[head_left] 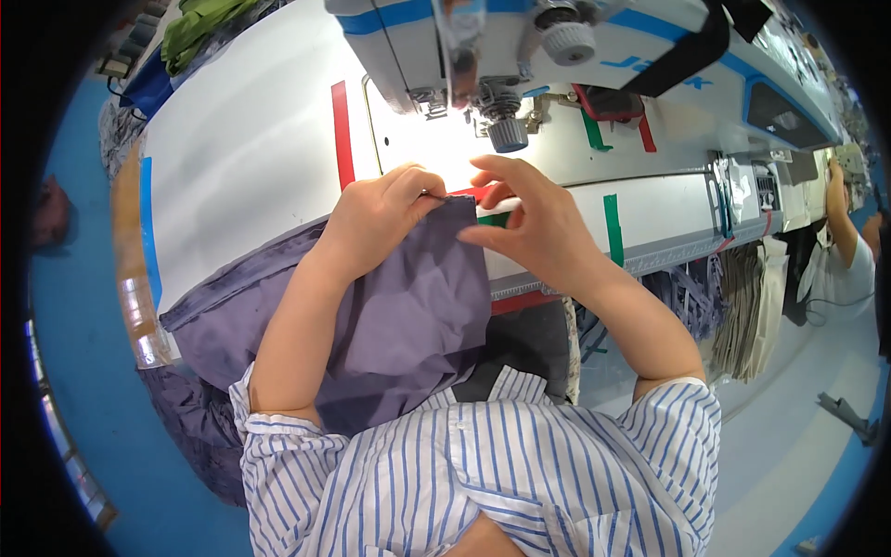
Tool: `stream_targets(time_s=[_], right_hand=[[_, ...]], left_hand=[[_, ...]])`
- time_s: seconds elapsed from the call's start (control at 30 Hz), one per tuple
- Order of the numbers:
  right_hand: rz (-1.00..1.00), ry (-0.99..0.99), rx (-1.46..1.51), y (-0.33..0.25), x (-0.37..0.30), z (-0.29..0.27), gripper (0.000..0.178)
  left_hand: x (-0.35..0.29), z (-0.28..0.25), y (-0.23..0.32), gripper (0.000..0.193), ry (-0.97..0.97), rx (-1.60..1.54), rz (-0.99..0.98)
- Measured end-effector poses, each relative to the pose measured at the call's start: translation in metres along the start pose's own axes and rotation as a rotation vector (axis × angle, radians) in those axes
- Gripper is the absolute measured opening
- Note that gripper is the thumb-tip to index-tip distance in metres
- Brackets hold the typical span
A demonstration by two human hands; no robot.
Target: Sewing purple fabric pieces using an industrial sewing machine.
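A purple-grey piece of fabric (418, 288) lies over the front edge of the white sewing table and hangs down toward my lap. Its seamed upper edge runs from the far left up to my fingers. My left hand (385, 209) pinches the fabric near its top right corner. Just right of that corner, my right hand (534, 218) is held with thumb and fingers apart, nothing between them. Both hands are in front of the sewing machine (427, 46), whose needle area is washed out by bright light. A grey-ribbed knob (508, 135) sits right above my right hand.
Red tape (343, 135) and green tape (613, 229) mark the white table (232, 148). A dark red-edged object (608, 102) lies under the machine arm. Strips of cloth (742, 311) hang at the right, near another person's arm (840, 213). Green cloth (200, 32) is piled far left.
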State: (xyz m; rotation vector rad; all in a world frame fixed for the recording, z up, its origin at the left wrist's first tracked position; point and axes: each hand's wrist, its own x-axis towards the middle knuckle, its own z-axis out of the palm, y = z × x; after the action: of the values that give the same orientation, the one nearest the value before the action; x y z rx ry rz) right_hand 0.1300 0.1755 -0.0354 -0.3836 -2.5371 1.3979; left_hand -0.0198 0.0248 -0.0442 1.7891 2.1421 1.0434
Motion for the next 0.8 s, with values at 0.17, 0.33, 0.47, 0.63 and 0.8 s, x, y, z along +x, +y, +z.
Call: stream_targets(time_s=[0.17, 0.33, 0.47, 0.63, 0.8], right_hand=[[0.173, -0.125, 0.129, 0.012, 0.029, 0.006, 0.022], [0.025, -0.033, -0.031, 0.024, 0.03, 0.009, 0.02], [0.13, -0.108, -0.056, 0.051, 0.041, 0.011, 0.022], [0.128, -0.123, 0.0, 0.052, 0.049, 0.014, 0.015], [0.156, -0.108, -0.071, 0.062, 0.061, 0.013, 0.021]], left_hand=[[0.007, -0.003, -0.002, 0.015, -0.037, -0.056, -0.14], [0.007, 0.0, -0.003, 0.019, -0.01, -0.167, -0.347], [0.023, -0.001, 0.004, 0.024, -0.05, 0.02, -0.4], [0.023, 0.003, -0.019, 0.025, 0.051, -0.008, -0.347], [0.034, -0.006, -0.024, 0.028, 0.063, -0.057, -0.348]])
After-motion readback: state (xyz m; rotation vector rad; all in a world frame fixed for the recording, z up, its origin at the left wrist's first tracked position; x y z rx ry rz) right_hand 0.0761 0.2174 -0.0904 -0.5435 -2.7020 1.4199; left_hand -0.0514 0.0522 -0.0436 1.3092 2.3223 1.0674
